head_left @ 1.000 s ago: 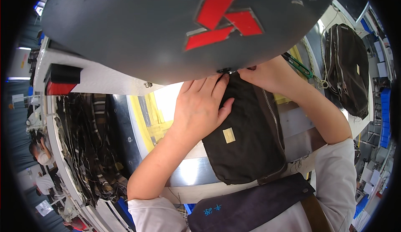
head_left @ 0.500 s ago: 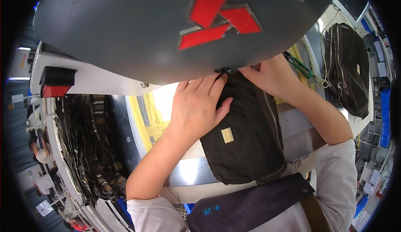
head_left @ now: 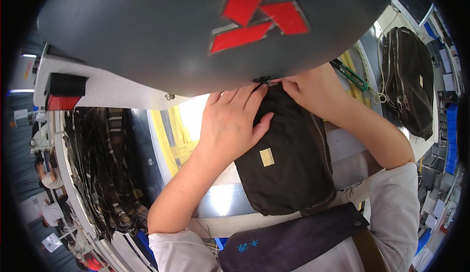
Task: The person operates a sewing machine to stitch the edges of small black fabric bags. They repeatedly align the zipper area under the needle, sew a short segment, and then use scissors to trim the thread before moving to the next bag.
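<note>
Worktable (head_left: 221, 202): metal
Bag (head_left: 286, 184): dark brown, pale patch (head_left: 267, 157), side zipper (head_left: 322, 140)
Left hand (head_left: 229, 125): flat on bag, thumb apart
Right hand (head_left: 313, 93): grip unclear

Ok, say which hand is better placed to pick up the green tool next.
Probably the right hand: it is close to the green tool, while the left hand lies farther left, partly over the dark bag.

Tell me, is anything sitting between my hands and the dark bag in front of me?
Nothing visible: your left hand lies over the upper left edge of the bag, and your right hand is near its far right corner. The gray machine head covers the far end in this view, hiding whatever is there.
</note>
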`<state>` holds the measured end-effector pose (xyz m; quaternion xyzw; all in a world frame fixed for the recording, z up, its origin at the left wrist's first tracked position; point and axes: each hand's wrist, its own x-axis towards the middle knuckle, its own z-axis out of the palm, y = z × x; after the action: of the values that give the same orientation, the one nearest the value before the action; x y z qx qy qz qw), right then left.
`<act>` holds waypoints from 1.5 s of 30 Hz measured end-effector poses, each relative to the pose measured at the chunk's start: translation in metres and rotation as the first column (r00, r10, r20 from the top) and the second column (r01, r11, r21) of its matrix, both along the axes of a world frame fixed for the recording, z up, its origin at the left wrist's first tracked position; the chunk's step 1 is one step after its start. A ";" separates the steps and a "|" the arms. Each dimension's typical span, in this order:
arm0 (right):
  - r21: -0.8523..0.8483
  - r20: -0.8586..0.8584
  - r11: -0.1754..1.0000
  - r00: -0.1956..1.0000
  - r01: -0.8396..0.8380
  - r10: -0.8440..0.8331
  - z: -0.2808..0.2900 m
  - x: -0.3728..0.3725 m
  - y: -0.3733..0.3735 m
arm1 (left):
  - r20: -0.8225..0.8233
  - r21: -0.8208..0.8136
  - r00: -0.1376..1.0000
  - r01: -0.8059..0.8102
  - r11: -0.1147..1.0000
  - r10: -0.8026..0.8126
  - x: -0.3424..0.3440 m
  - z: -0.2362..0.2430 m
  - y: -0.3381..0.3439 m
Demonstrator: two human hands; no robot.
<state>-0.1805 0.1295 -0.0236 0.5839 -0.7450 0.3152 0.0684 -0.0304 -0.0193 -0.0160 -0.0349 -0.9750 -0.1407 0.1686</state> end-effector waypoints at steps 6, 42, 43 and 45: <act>-0.064 -0.142 0.995 0.988 -0.071 0.061 0.003 0.002 -0.001 | 0.002 0.003 1.000 0.019 1.000 -0.019 0.001 -0.003 -0.001; 0.221 -0.424 0.957 0.865 -0.189 0.268 0.012 0.002 0.015 | 0.056 0.116 0.996 0.061 0.991 -0.068 0.001 0.001 -0.016; 0.225 -0.428 0.955 0.862 -0.191 0.273 0.012 0.003 0.014 | 0.061 0.116 0.996 0.059 0.991 -0.067 0.002 0.001 -0.016; 0.241 -0.443 0.953 0.853 -0.184 0.277 0.013 0.002 0.015 | 0.061 0.126 0.996 0.059 0.990 -0.067 0.001 0.001 -0.016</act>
<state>-0.1781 0.1442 -0.0109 0.7319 -0.6569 0.0970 0.1530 -0.0291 -0.0352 -0.0154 -0.0505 -0.9677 -0.2073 0.1343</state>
